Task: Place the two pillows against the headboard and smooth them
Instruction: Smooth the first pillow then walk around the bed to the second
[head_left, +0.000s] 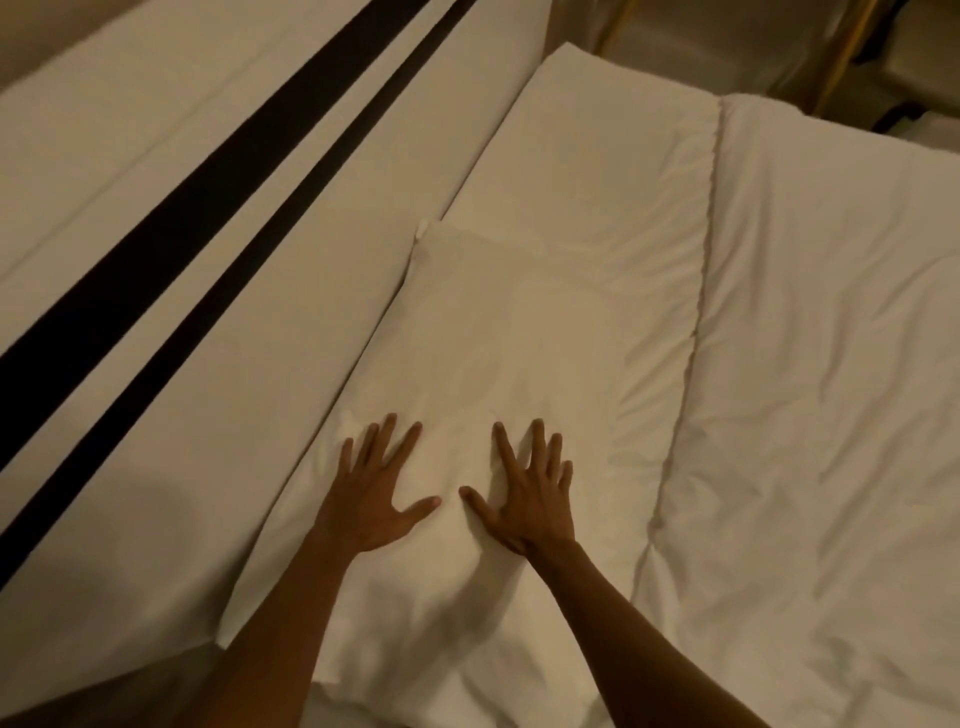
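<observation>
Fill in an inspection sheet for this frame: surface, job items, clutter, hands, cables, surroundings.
Surface: white bed sheet, lightly creased; rumpled duvet at its right.
Job's things: near pillow flat beside the headboard; a second pillow cannot be told apart.
Clutter: nothing seen.
Hands: left hand and right hand open, fingers spread, palms pressed on the near pillow.
Cables: nothing seen.
Surroundings: pale headboard with two dark stripes; dim, blurred furniture beyond the bed.

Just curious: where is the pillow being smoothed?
In the head view, the pillow lies centre frame under both hands, beside the headboard on its left.
</observation>
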